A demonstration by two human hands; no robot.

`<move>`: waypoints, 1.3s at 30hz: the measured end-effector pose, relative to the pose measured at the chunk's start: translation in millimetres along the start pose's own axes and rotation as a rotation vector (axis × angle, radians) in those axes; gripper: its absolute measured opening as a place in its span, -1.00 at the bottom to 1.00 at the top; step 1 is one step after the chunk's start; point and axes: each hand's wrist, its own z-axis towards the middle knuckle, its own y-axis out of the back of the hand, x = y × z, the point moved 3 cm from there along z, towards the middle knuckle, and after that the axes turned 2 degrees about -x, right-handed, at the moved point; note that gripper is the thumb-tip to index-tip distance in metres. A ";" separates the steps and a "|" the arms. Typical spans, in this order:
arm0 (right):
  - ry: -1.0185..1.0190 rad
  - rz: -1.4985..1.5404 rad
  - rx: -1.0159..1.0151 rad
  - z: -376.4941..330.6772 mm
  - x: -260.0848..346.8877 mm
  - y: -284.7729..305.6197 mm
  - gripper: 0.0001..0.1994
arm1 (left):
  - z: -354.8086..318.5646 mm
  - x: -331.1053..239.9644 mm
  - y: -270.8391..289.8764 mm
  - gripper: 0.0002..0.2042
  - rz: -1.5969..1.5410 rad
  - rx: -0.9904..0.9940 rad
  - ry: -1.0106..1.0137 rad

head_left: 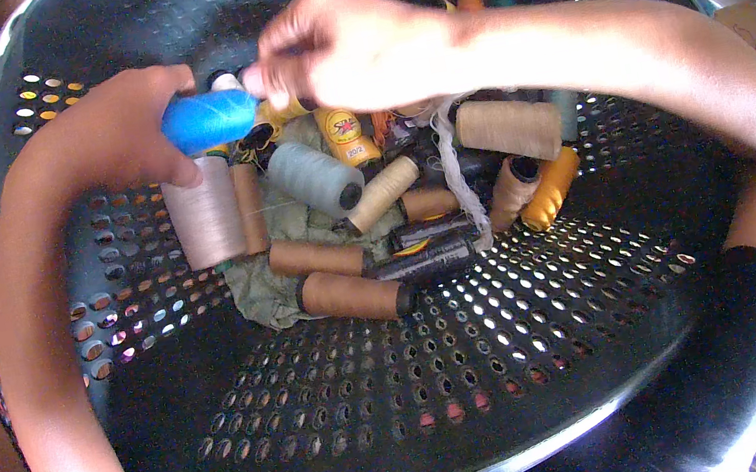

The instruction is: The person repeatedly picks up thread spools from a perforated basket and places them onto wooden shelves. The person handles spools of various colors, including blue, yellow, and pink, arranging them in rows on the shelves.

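Note:
My left hand (119, 129) is wrapped around a bright blue thread spool (211, 120), held tilted on its side above the other spools. Just right of the spool's end, my right hand (319, 52) is bent down with its fingers pinched together. Its fingertips are smeared by motion, and what they grip is too small to make out. Under my left hand stands a pale pinkish-white spool (204, 214). A light blue-grey spool (314, 177) and a yellow spool with a label (347, 137) lie below my hands.
A large dark plastic basket (203, 382) with punched holes surrounds the pile. Several brown spools (353, 296), a beige spool (509, 128), a golden spool (551, 189), black spools (426, 258), loose white yarn (461, 183) and a grey-green cloth (260, 299) lie inside.

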 end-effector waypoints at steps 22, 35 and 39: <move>0.028 -0.896 0.085 39.6 -21.6 52.4 -0.77 | -22.1 20.1 31.1 -0.24 -0.234 -0.287 0.194; 0.060 -1.048 0.846 -32.7 -109.0 18.3 -0.37 | -0.8 28.9 24.6 -0.35 -0.501 -0.443 0.018; 0.106 -1.164 0.743 -14.8 -89.7 16.3 -0.42 | -15.7 33.8 55.7 -0.55 -0.507 -0.588 0.174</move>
